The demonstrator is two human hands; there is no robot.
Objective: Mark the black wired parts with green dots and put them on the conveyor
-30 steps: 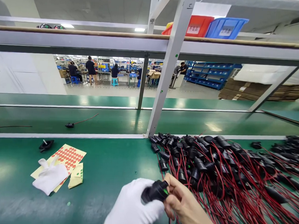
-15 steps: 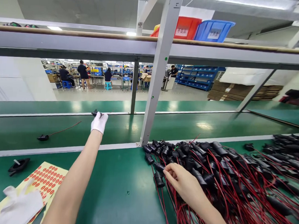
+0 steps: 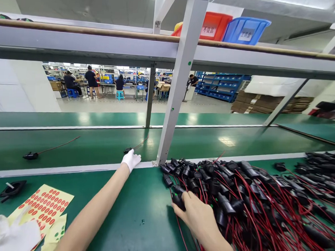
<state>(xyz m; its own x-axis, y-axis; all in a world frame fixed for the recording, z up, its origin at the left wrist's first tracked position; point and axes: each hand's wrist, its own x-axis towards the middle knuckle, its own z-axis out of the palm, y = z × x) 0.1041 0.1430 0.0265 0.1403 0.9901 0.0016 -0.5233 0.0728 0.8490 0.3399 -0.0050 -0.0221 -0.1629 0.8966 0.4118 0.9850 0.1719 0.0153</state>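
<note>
Fingertips of bare right hand (image 3: 196,216) buried in connector pile (image 3: 250,204), grip unreadable; gloved left hand (image 3: 131,159) loosely open, empty, just short of wired connector (image 3: 127,150) on belt beyond.

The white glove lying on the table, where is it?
In the head view, the spare white glove lies at the bottom left corner of the green bench, partly on the yellow sheet of red dot stickers.
</note>
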